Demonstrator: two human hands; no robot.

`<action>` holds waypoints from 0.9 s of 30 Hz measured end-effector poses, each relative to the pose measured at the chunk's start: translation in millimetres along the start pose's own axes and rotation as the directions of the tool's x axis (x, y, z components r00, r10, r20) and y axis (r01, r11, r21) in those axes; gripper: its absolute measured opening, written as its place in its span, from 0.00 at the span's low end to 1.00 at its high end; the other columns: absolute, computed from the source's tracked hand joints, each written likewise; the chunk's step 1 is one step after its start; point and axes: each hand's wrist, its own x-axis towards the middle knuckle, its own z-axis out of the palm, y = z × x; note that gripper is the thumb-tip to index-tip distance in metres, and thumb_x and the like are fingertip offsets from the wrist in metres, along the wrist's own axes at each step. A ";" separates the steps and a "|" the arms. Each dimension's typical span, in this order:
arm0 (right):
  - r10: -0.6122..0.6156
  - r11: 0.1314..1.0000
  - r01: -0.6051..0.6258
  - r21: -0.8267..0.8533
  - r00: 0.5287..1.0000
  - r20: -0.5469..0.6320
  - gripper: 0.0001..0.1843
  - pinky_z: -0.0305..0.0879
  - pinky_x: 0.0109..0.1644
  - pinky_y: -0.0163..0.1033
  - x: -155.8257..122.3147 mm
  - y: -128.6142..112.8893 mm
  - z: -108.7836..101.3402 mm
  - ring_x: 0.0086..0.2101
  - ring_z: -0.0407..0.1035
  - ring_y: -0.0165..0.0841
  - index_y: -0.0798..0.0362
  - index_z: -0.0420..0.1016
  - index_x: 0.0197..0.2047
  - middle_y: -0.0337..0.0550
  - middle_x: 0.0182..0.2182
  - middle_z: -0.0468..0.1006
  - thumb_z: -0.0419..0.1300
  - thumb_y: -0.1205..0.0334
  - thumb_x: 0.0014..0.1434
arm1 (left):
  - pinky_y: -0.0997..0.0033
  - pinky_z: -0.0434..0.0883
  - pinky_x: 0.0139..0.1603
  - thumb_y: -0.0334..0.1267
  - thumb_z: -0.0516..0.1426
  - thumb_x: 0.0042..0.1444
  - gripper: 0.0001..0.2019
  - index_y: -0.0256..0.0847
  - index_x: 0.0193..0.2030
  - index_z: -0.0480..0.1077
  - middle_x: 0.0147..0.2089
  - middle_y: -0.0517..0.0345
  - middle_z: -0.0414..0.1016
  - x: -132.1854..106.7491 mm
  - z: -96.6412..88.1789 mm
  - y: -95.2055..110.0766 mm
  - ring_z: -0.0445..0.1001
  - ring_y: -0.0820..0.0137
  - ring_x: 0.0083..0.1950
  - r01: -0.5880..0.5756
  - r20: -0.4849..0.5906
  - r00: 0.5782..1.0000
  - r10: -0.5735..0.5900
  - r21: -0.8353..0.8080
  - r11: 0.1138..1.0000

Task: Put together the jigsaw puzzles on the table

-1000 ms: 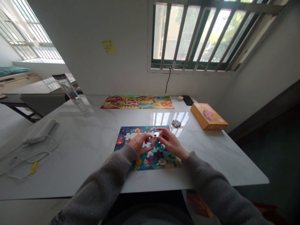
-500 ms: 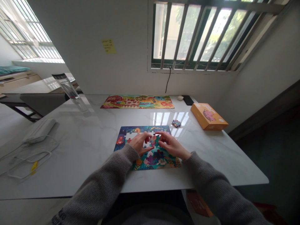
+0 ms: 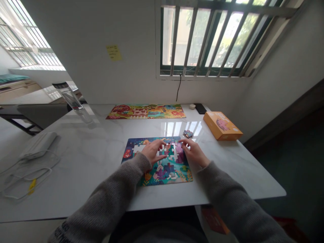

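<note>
A jigsaw puzzle board with a dark blue and teal animal picture lies in front of me, partly filled, white gaps in its upper middle. Over its centre is my left hand, thumb and forefinger spread apart on either side of some puzzle pieces. My right hand hovers at the board's right edge, its fingers bent but apart, and I see no piece between them. A small pile of loose puzzle pieces sits just beyond it. Part of the board is hidden under my left hand and sleeve.
A long, finished-looking farm puzzle lies by the wall. An orange box, a black phone and a small white item stand back right. To the left are a clear bottle, a white device and cables.
My right hand has drawn back to the right, away from the middle pieces, uncovering more of the board. My left hand has stayed almost in place. The view has shifted slightly.
</note>
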 end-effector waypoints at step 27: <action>0.031 0.938 -0.084 0.336 0.986 0.161 0.17 0.62 0.33 0.37 -1.8 -25.3 7.8 0.29 0.64 0.30 0.52 0.70 0.55 0.36 0.29 0.69 0.56 0.57 0.65 | 0.65 0.66 0.41 0.45 0.67 0.50 0.19 0.42 0.43 0.66 0.38 0.60 0.74 9.0 26.1 10.4 0.73 0.67 0.34 0.054 -0.082 0.996 -0.044 0.133 0.990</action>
